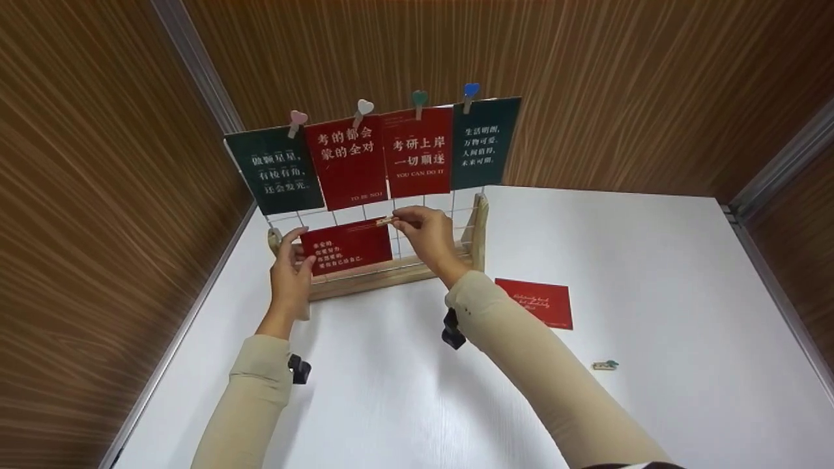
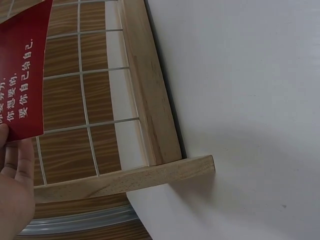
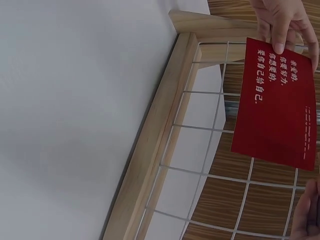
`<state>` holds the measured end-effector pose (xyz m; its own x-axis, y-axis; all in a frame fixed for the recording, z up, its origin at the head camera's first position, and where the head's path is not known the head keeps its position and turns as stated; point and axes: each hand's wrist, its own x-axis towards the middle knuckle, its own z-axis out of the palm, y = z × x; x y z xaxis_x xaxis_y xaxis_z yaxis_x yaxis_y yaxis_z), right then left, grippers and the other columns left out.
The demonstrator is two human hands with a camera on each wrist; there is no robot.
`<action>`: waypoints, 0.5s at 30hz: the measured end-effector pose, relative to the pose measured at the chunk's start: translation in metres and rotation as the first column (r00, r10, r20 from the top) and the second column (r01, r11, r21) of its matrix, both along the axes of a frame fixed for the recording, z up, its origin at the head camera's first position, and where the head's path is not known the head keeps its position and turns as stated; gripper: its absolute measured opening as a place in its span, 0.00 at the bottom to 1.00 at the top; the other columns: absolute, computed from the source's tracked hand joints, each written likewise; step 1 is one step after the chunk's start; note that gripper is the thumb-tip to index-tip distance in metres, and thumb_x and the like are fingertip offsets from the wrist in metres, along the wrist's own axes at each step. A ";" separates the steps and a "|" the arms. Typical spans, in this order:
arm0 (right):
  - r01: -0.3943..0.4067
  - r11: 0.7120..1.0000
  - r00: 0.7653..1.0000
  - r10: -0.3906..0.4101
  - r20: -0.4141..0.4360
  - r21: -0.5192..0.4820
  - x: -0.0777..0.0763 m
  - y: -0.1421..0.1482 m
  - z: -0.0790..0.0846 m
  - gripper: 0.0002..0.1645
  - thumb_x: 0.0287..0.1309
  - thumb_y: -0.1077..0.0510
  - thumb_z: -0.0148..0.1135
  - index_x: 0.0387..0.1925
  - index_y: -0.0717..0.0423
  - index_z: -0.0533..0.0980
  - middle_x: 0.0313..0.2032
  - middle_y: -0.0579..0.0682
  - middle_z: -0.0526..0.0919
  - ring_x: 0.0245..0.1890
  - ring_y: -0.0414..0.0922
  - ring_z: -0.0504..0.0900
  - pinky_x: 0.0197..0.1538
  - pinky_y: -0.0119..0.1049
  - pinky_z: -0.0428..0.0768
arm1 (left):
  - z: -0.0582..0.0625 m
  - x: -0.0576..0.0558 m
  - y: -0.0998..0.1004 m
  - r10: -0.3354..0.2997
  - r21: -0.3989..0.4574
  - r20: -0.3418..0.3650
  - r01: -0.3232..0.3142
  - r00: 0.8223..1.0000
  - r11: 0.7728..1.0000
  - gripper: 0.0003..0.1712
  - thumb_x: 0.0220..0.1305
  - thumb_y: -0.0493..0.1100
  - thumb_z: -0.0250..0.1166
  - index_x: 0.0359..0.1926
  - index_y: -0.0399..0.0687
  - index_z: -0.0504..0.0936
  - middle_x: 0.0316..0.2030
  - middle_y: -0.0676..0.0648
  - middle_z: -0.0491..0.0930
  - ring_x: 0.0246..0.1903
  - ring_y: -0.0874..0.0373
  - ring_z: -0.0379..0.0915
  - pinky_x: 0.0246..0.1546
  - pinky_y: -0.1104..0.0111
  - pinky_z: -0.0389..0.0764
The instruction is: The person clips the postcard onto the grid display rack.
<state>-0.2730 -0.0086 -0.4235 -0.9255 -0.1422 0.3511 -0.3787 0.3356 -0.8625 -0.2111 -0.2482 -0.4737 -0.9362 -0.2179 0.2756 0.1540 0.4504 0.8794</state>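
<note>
My left hand (image 1: 291,277) grips a red card (image 1: 348,246) with white writing by its left end, thumb in front and fingers behind. The card stands against the lower part of a wire grid (image 2: 81,75) set in a wooden stand (image 1: 371,281). At the card's upper right corner, my right hand (image 1: 429,236) pinches a small wooden clothespin (image 1: 386,221) between thumb and fingers. In the right wrist view the left hand (image 3: 285,20) holds the same card (image 3: 275,110), and only part of the right hand (image 3: 305,210) shows at the lower right edge.
Above, two green cards (image 1: 277,172) and two red cards (image 1: 348,169) hang from heart-topped clothespins (image 1: 298,118). Right of the stand, another red card (image 1: 537,301) lies on the white table (image 1: 651,260), with a clothespin (image 1: 604,365) nearer the front. Wood-grain panels (image 1: 456,45) enclose the table.
</note>
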 end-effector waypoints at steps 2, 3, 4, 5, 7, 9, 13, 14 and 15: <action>0.010 1.000 1.000 -0.010 -0.022 0.004 0.000 -0.004 0.000 0.09 0.55 0.64 0.66 0.39 0.62 0.84 0.35 0.50 0.86 0.35 0.39 0.83 0.40 0.28 0.80 | 0.000 -0.001 0.000 0.006 -0.002 -0.007 -0.006 1.000 1.000 0.30 0.68 0.31 0.55 0.66 0.57 0.61 0.45 0.43 0.70 0.46 0.54 0.66 0.49 0.62 0.73; 0.016 1.000 0.999 -0.016 -0.032 0.008 0.000 -0.006 0.000 0.09 0.55 0.64 0.66 0.39 0.62 0.84 0.35 0.50 0.86 0.35 0.39 0.83 0.39 0.28 0.80 | -0.001 -0.001 0.000 0.009 -0.003 -0.014 -0.009 1.000 1.000 0.30 0.68 0.31 0.55 0.66 0.57 0.61 0.45 0.43 0.70 0.46 0.54 0.66 0.49 0.62 0.74; 0.023 1.000 0.999 -0.023 -0.041 0.013 0.000 -0.007 0.000 0.09 0.55 0.64 0.66 0.39 0.62 0.84 0.35 0.50 0.86 0.35 0.39 0.83 0.39 0.28 0.79 | -0.001 -0.001 0.000 0.011 -0.004 -0.021 -0.011 1.000 1.000 0.30 0.67 0.30 0.55 0.66 0.57 0.61 0.45 0.44 0.70 0.46 0.54 0.66 0.49 0.62 0.74; 0.027 1.000 0.999 -0.027 -0.044 0.013 0.000 -0.009 0.001 0.09 0.55 0.64 0.66 0.39 0.62 0.84 0.35 0.50 0.86 0.34 0.39 0.83 0.39 0.28 0.79 | -0.001 -0.001 0.000 0.014 -0.006 -0.032 -0.014 0.999 1.000 0.30 0.67 0.30 0.55 0.66 0.57 0.62 0.45 0.43 0.70 0.45 0.55 0.66 0.49 0.62 0.74; 0.031 0.999 0.999 -0.031 -0.045 0.011 0.001 -0.011 0.002 0.08 0.56 0.64 0.66 0.39 0.62 0.84 0.35 0.50 0.86 0.34 0.39 0.83 0.38 0.28 0.79 | -0.002 -0.001 0.000 0.019 -0.007 -0.050 -0.019 0.999 1.000 0.30 0.67 0.30 0.56 0.65 0.56 0.62 0.44 0.43 0.70 0.45 0.55 0.66 0.48 0.63 0.75; 0.034 0.999 0.998 -0.033 -0.046 0.011 0.001 -0.014 0.003 0.08 0.56 0.64 0.66 0.38 0.62 0.84 0.35 0.50 0.86 0.34 0.39 0.83 0.39 0.29 0.80 | -0.002 -0.001 0.001 0.021 -0.018 -0.066 -0.022 0.998 1.000 0.30 0.67 0.30 0.56 0.65 0.55 0.62 0.44 0.43 0.70 0.45 0.55 0.66 0.48 0.62 0.75; 0.031 0.999 0.998 -0.031 -0.050 0.011 0.001 -0.018 0.007 0.08 0.57 0.64 0.65 0.39 0.61 0.84 0.35 0.50 0.86 0.35 0.39 0.83 0.39 0.30 0.80 | -0.001 0.000 0.001 0.029 -0.032 -0.080 -0.031 0.996 0.999 0.29 0.67 0.30 0.56 0.65 0.55 0.63 0.44 0.43 0.70 0.45 0.55 0.66 0.49 0.63 0.74; 0.032 0.999 0.998 -0.031 -0.048 0.014 0.001 -0.018 0.008 0.08 0.57 0.64 0.65 0.39 0.62 0.84 0.35 0.50 0.86 0.35 0.39 0.83 0.40 0.30 0.80 | -0.001 0.000 0.001 0.030 -0.033 -0.080 -0.032 0.996 0.999 0.29 0.67 0.30 0.56 0.65 0.56 0.62 0.44 0.43 0.70 0.45 0.55 0.66 0.49 0.63 0.74; 0.034 0.999 0.998 -0.033 -0.046 0.017 0.001 -0.019 0.008 0.08 0.57 0.64 0.65 0.39 0.62 0.84 0.35 0.50 0.86 0.36 0.39 0.83 0.40 0.30 0.79 | -0.001 -0.001 0.001 0.031 -0.029 -0.077 -0.034 0.997 0.999 0.30 0.67 0.30 0.56 0.65 0.56 0.62 0.45 0.43 0.70 0.45 0.55 0.66 0.49 0.63 0.74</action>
